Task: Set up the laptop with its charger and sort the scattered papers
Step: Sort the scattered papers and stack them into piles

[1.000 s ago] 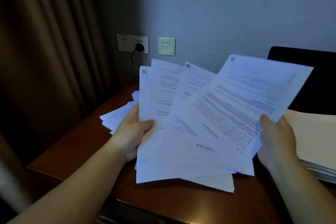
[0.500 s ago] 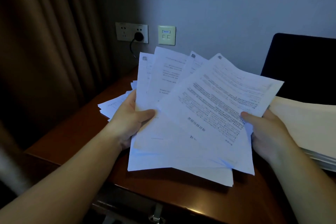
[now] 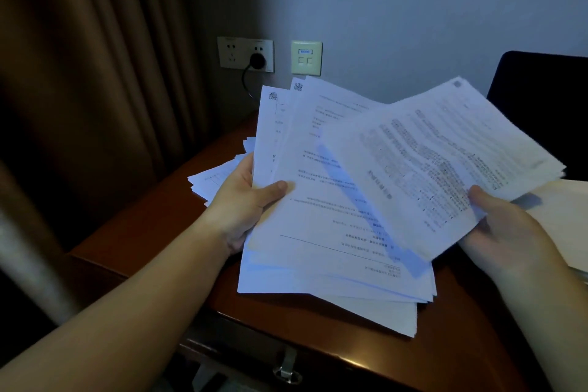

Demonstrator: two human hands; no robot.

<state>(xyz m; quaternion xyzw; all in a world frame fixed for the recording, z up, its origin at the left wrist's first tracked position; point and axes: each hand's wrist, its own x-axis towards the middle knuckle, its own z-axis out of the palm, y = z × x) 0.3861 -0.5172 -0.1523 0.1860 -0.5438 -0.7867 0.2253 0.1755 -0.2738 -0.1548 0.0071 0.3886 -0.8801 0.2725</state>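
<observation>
My left hand grips a fanned stack of printed papers by its left edge, thumb on top. My right hand pinches a separate printed sheet at its lower right, tilted and drawn out to the right over the stack. More loose papers lie on the wooden desk behind my left hand. A black plug with its cable sits in the wall socket. The dark laptop screen stands at the right edge.
A cream pile of folders lies on the desk at the right. A brown curtain hangs at the left. A data wall plate sits beside the socket. A drawer with a metal pull is below the desk's front edge.
The top sheet in my right hand has slid to the right, away from the stack. My left hand keeps its grip on the stack.
</observation>
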